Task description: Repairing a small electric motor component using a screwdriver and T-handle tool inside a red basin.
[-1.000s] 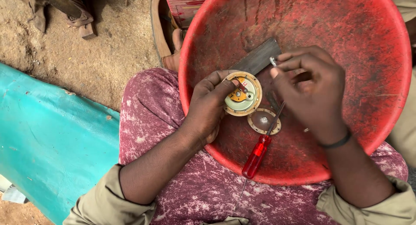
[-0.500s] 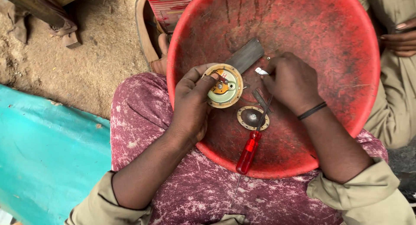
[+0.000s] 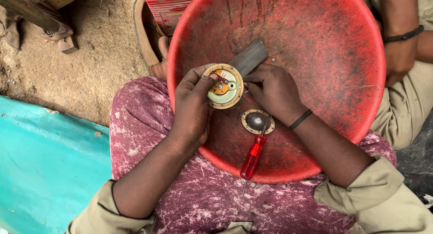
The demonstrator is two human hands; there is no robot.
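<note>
My left hand (image 3: 191, 105) grips a round brass-rimmed disc part (image 3: 224, 86) with an orange and pale green face, held over a big red plastic basin (image 3: 315, 44) on my lap. My right hand (image 3: 270, 92) has its fingertips pinched at the disc's right edge; whatever small thing they hold is hidden. Below the hands, on the basin floor, lie a round metal cover plate (image 3: 257, 121) and a red-handled screwdriver (image 3: 253, 155). A flat grey metal bar (image 3: 249, 57) lies just behind the disc.
Another person's arm (image 3: 399, 40) with a black wristband rests at the basin's right rim. A teal tarp (image 3: 45, 166) covers the ground at left. A sandal (image 3: 149, 35) and a red crate (image 3: 169, 4) sit beyond the basin, on sandy ground.
My right hand has come down from above the disc and closed in on its right edge. The view has shifted, so the basin sits further left and lower.
</note>
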